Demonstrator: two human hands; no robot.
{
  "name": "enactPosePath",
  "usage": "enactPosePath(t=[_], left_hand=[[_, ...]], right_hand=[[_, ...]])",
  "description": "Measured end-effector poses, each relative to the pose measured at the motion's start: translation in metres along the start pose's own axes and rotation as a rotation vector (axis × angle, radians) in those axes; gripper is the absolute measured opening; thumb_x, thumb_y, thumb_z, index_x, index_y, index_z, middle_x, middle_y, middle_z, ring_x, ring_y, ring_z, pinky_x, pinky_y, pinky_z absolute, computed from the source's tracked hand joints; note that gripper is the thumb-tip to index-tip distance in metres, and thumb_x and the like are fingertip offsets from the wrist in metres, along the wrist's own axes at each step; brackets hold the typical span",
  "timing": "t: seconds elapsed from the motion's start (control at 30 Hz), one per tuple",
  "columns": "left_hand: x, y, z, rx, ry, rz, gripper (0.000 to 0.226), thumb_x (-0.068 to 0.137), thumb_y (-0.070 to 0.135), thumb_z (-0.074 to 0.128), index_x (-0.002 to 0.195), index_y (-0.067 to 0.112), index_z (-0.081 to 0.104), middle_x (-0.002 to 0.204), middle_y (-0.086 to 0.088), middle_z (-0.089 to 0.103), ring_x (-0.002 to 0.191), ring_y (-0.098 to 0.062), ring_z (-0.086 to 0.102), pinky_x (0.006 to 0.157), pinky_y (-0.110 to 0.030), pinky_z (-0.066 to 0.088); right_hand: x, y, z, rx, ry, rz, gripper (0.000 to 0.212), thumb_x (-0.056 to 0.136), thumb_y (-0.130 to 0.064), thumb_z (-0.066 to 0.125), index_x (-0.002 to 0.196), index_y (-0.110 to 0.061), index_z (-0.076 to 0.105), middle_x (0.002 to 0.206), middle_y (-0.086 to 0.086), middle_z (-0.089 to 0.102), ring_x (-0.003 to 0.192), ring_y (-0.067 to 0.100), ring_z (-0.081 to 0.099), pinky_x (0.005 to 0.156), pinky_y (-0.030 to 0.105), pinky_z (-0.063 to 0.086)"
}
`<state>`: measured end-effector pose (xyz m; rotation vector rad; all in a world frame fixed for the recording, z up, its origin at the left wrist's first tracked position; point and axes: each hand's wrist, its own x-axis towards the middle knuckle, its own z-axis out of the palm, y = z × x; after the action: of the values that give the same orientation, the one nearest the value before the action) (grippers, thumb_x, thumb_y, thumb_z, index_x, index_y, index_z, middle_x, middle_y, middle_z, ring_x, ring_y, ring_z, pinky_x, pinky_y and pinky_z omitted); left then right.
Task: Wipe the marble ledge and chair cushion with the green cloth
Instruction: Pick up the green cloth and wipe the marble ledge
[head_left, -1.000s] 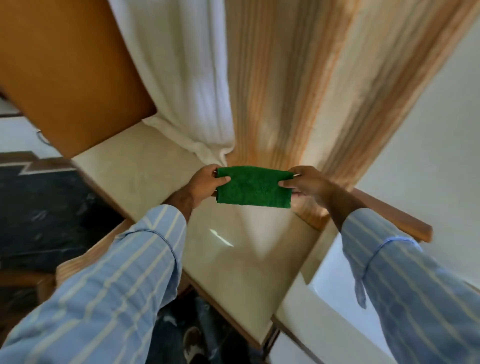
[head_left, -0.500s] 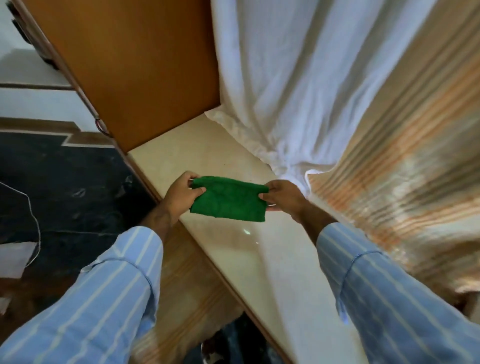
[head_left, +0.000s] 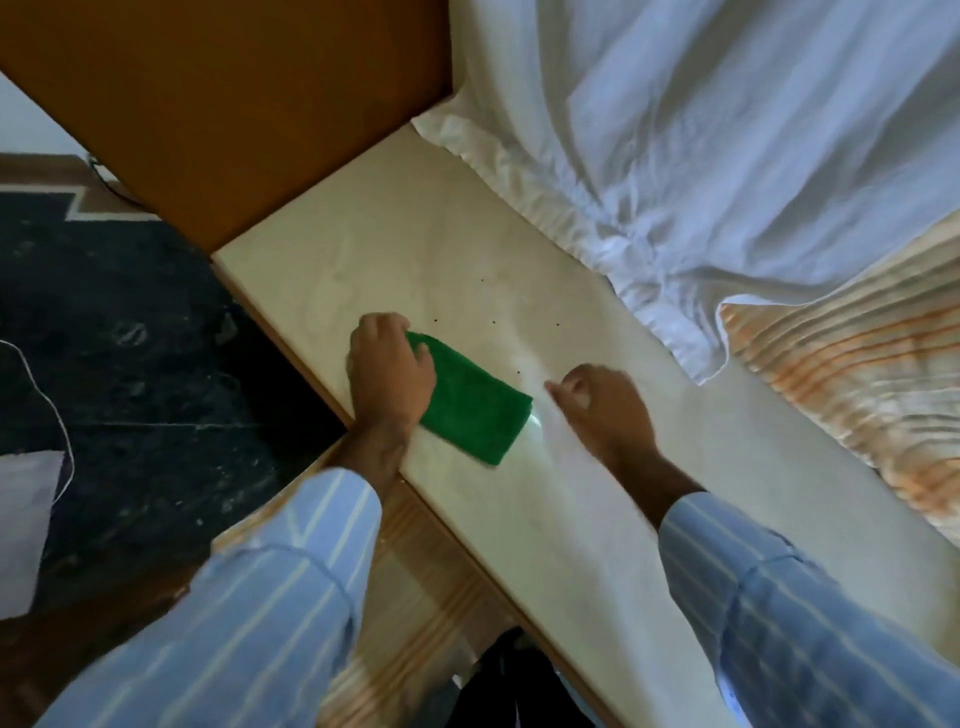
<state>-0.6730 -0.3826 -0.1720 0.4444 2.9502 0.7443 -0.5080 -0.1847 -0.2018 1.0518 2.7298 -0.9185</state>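
Observation:
A folded green cloth (head_left: 470, 408) lies flat on the cream marble ledge (head_left: 415, 260), near its front edge. My left hand (head_left: 389, 371) presses down on the cloth's left end, fingers curled over it. Just right of the cloth, my right hand (head_left: 605, 402) hovers over the marble, blurred, fingers loosely curled and holding nothing. A few dark specks dot the marble beyond the cloth. No chair cushion can be made out.
White curtain (head_left: 701, 156) bunches on the ledge's far side, with an orange-striped curtain (head_left: 857, 384) to its right. A brown wooden panel (head_left: 234, 104) closes the ledge's far left end. Dark floor (head_left: 130, 364) lies below left, with a thin white cord (head_left: 49, 400).
The cloth was held stretched between both hands above the ledge; now it lies on the marble under my left hand, and my right hand has let go.

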Motion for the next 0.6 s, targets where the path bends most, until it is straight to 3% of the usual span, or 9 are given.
enactPosePath(t=[0.07,0.13,0.2,0.3,0.47,0.6], left_hand=[[-0.032,0.018,0.023,-0.018,-0.056,0.033,0.061,0.093,0.038,0.062,0.139,0.000,0.050,0.150,-0.023,0.044,0.140,-0.040,0.040,0.117,-0.045,0.030],[-0.062,0.027,0.048,0.029,-0.155,0.001,0.089,0.096,0.058,0.050,0.155,-0.003,0.026,0.167,-0.023,0.015,0.155,-0.036,0.015,0.126,-0.043,0.008],[-0.076,0.025,0.067,0.089,-0.191,-0.067,0.096,0.098,0.065,0.038,0.158,-0.006,0.013,0.169,-0.023,0.002,0.157,-0.034,0.005,0.128,-0.047,0.007],[-0.064,0.018,0.081,0.195,-0.175,-0.082,0.092,0.101,0.063,0.028,0.157,-0.007,0.010,0.168,-0.025,0.003,0.157,-0.035,0.005,0.127,-0.049,0.010],[0.012,0.012,0.090,0.304,-0.319,0.209,0.088,0.101,0.064,0.023,0.160,0.000,0.010,0.170,-0.018,0.003,0.157,-0.032,0.003,0.128,-0.046,0.005],[0.072,0.052,0.112,0.349,-0.341,0.362,0.090,0.100,0.065,0.024,0.160,0.000,0.009,0.170,-0.018,0.002,0.157,-0.032,0.002,0.127,-0.047,0.005]], right_hand=[[0.013,0.023,-0.002,-0.182,0.086,-0.058,0.054,0.103,-0.052,0.057,0.140,-0.013,0.061,0.148,0.013,0.060,0.142,0.034,0.050,0.115,0.045,0.042],[0.023,0.045,-0.004,-0.323,0.033,-0.111,0.069,0.107,-0.049,0.050,0.160,-0.006,0.039,0.170,0.017,0.034,0.161,0.034,0.026,0.130,0.048,0.025],[0.025,0.062,-0.001,-0.409,0.037,-0.221,0.069,0.111,-0.047,0.039,0.165,-0.006,0.029,0.174,0.016,0.023,0.164,0.032,0.019,0.133,0.047,0.018],[0.028,0.073,0.004,-0.427,0.085,-0.267,0.067,0.109,-0.045,0.026,0.167,-0.011,0.025,0.176,0.011,0.020,0.164,0.028,0.018,0.133,0.044,0.015],[0.031,0.076,0.006,-0.428,0.108,-0.268,0.064,0.110,-0.039,0.029,0.167,-0.012,0.024,0.177,0.008,0.018,0.165,0.024,0.016,0.134,0.045,0.016],[0.033,0.079,0.008,-0.441,0.118,-0.279,0.065,0.110,-0.040,0.028,0.168,-0.011,0.022,0.177,0.008,0.017,0.165,0.024,0.015,0.134,0.045,0.014]])
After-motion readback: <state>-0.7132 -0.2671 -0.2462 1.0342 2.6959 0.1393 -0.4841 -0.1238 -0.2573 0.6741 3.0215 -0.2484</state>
